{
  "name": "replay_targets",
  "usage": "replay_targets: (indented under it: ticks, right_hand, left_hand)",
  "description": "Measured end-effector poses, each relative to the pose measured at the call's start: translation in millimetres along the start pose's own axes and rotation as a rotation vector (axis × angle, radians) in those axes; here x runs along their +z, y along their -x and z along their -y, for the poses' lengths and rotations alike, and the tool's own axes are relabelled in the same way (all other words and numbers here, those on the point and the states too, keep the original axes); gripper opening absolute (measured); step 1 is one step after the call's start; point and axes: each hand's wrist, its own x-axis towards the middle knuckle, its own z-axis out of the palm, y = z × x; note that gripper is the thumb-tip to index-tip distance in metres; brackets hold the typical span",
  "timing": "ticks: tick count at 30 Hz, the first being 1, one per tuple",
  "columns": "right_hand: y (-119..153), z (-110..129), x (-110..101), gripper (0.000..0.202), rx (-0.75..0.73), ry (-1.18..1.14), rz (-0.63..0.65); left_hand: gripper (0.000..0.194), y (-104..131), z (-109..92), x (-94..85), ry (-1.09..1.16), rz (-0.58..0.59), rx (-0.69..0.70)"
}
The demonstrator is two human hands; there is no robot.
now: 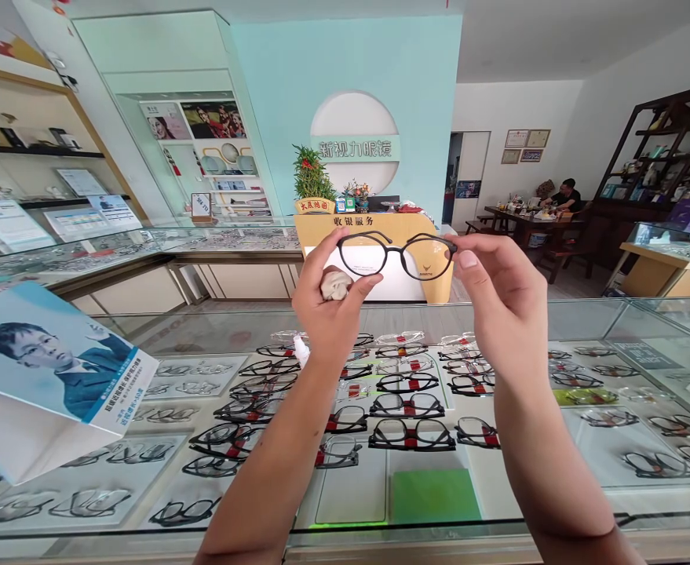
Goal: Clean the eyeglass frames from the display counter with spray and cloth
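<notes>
A pair of black-framed eyeglasses (402,251) is held up level in front of me, its clear lenses facing me and a small logo on the right-hand lens. My left hand (331,302) grips the left rim between thumb and forefinger. Tucked in that same palm is a crumpled pale cloth (336,286). With thumb and forefinger, my right hand (506,294) pinches the frame at its right hinge corner. Below both hands, a glass display case (345,541) holds rows of spectacles (412,433). A small white bottle (301,350) shows just left of my left wrist.
A folded advertising card (56,377) stands on the glass at left. Further back are another glass counter (232,243) and a wooden cashier desk (315,227) with a plant (313,174). A person (567,196) sits at a dark table far right.
</notes>
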Motion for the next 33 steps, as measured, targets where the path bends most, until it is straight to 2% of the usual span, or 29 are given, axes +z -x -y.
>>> replay_targets:
  ticks: [7, 13, 18, 24, 29, 33]
  right_hand:
    - [-2, 1, -1, 0.017, 0.032, -0.139, 0.012]
    - [-4, 2, 1, 0.011, 0.165, -0.274, 0.013]
    - [-6, 1, 1, 0.014, 0.201, -0.298, 0.001]
    - [-6, -2, -1, 0.019, 0.187, -0.259, 0.03]
    - [-6, -9, 0, 0.017, 0.242, -0.35, 0.021]
    - [-8, -15, -1, 0.02, 0.267, -0.383, 0.046]
  left_hand:
    - [0.068, 3, 10, 5.7, 0.202, 0.082, -0.039]
    - [0.074, 2, 10, 5.9, 0.306, 0.197, -0.203]
    - [0.073, 2, 8, 4.2, 0.316, 0.268, -0.301]
    - [0.073, 2, 4, 4.2, 0.287, 0.256, -0.299]
    - [0.072, 1, 3, 3.9, 0.243, 0.269, -0.288]
    - [0.07, 1, 5, 2.4, 0.202, 0.272, -0.228]
